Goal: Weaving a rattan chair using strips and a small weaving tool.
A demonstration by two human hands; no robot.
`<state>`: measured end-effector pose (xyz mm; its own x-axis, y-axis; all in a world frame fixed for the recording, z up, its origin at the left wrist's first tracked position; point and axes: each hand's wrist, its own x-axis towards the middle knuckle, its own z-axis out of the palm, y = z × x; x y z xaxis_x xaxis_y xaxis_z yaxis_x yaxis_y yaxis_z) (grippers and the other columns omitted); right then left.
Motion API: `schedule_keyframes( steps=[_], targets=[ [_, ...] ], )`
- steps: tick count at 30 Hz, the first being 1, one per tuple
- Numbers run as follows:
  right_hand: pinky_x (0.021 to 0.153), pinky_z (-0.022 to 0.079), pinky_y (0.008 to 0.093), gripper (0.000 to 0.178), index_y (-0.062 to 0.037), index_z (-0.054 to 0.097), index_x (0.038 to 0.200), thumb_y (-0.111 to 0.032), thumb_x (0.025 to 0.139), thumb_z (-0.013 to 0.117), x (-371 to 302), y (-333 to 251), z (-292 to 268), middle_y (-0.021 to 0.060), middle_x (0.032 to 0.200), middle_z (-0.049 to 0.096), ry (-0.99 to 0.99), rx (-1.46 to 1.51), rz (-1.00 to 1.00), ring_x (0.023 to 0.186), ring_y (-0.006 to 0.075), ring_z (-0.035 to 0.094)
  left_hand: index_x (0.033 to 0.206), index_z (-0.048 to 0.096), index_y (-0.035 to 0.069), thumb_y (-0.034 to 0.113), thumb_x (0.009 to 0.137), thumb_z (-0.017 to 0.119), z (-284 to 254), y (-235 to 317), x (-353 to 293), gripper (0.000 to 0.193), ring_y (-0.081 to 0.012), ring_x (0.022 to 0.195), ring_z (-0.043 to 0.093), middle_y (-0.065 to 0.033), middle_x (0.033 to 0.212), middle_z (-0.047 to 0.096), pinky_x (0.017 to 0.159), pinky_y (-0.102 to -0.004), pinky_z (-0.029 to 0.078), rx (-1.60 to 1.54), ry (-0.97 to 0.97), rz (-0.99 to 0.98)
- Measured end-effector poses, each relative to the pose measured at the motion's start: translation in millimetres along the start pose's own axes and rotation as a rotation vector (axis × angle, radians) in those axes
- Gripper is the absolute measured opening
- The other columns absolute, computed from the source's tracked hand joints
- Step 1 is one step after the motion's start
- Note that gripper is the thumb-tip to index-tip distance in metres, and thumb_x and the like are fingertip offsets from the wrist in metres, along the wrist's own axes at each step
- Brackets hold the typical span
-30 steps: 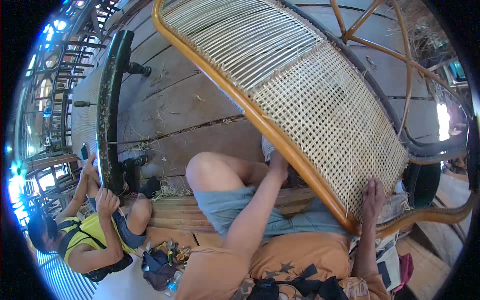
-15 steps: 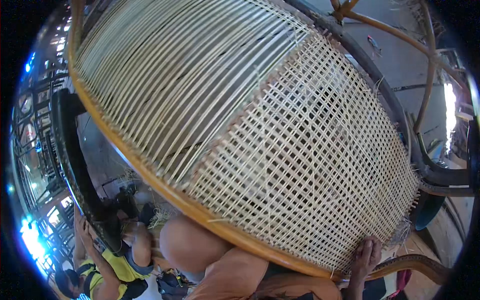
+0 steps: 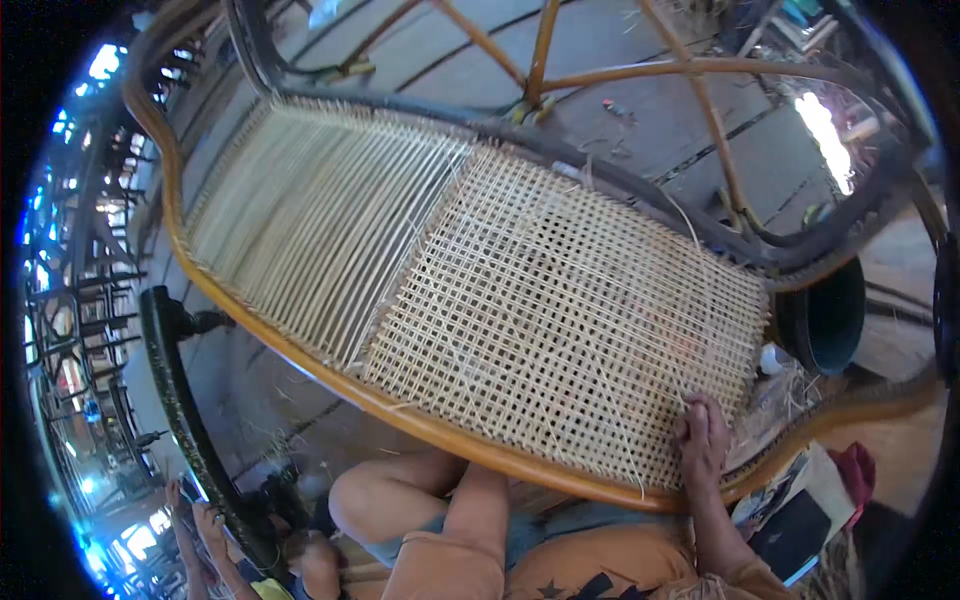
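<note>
A long wooden seat frame (image 3: pixel 430 425) lies across in front of me, with cane woven in an open grid (image 3: pixel 560 300) on its right part. On its left part, pale strands (image 3: pixel 300 200) run one way only, side by side. My right hand (image 3: pixel 705 440) rests over the grid's near right corner, fingers curled together on a thin cane strand at the surface. A bare left forearm (image 3: pixel 478 510) passes from my orange sleeve under the frame's near rail; the left hand itself is hidden there. Loose strand ends stick up from the weave.
A dark bucket (image 3: pixel 835 320) stands past the right end. Dark curved framework (image 3: pixel 170 420) rises at the left, where another person's hands (image 3: pixel 205 520) show. Brown poles (image 3: pixel 700 68) cross beyond the seat. A dark red cloth (image 3: pixel 855 475) lies at the right.
The view has shifted, so the seat appears smaller and farther off, with more floor beyond it. My right hand is still at the grid's near right corner.
</note>
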<state>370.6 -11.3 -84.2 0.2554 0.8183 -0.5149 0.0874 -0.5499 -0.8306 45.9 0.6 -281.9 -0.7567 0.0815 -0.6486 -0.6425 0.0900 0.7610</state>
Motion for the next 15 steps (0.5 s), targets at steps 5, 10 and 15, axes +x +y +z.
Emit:
schedule_keyframes(
  steps=[5,10,15],
  targets=[
    [0.048,0.035,0.0208,0.019,-0.0046,0.058,0.096,-0.017,0.093,0.044,3,-8,-3,-0.0023,0.064,0.045,-0.125,0.060,-0.120,0.054,0.0059,0.040,0.085,0.051,0.008,0.019,0.088,0.050,-46,79,-67,0.012,-0.0137,0.052,0.046,-0.0008,0.063,0.048,0.045,-0.0279,0.040,-0.051,-0.121,0.063],
    [0.051,0.039,0.0218,0.022,-0.0038,0.059,0.099,-0.023,0.089,0.053,-28,-32,-15,-0.0016,0.070,0.051,-0.396,0.221,0.135,0.057,0.0065,0.045,0.088,0.054,0.006,0.019,0.089,0.051,-100,165,-190,0.013,-0.0128,0.056,0.049,-0.0015,0.066,0.053,0.049,-0.0265,0.041,-0.011,-0.439,0.163],
    [0.056,0.036,0.0197,0.019,-0.0032,0.058,0.101,-0.017,0.089,0.053,-115,-34,-21,-0.0047,0.071,0.047,-0.911,0.230,-0.355,0.064,0.0041,0.043,0.087,0.059,0.000,0.016,0.087,0.054,-132,159,-319,0.017,-0.0141,0.063,0.057,-0.0092,0.070,0.061,0.057,-0.0268,0.046,0.831,-1.075,0.577]
  ],
)
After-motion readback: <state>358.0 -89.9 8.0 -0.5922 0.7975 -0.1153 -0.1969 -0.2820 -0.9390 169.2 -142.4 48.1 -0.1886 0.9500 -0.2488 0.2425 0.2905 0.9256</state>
